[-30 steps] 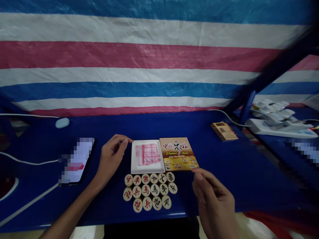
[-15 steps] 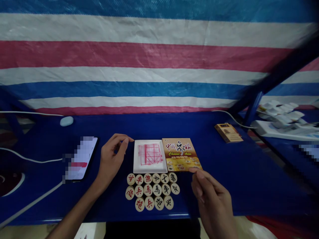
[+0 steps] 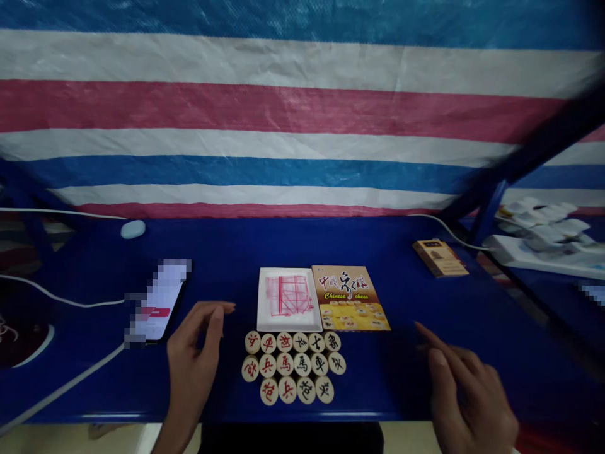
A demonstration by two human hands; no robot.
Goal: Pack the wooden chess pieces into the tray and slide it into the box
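Note:
Several round Chinese chess pieces (image 3: 302, 364) lie face up in three rows, red characters on the left and black on the right. Just above them sit a white square tray (image 3: 263, 322), its base covered with red lines, and a Chinese chess box lid or booklet (image 3: 350, 295), side by side and touching. My left hand (image 3: 196, 353) hovers left of the tray and pieces, fingers loosely extended and empty. To the right of the pieces, past the box's lower corner, my right hand (image 3: 467, 391) has its index finger stretched out and holds nothing.
A phone (image 3: 163, 299) with a cable lies at the left, near a pale blue case (image 3: 133, 229). A cigarette-style box (image 3: 440, 258) and a power strip (image 3: 543, 252) with plugs are at the right. Striped sheeting (image 3: 283, 113) hangs behind the blue table (image 3: 227, 243).
My left hand has drawn back from the tray's upper left edge, down and left. My right hand has left the box's lower edge and shifted right. The pieces keep their arrangement.

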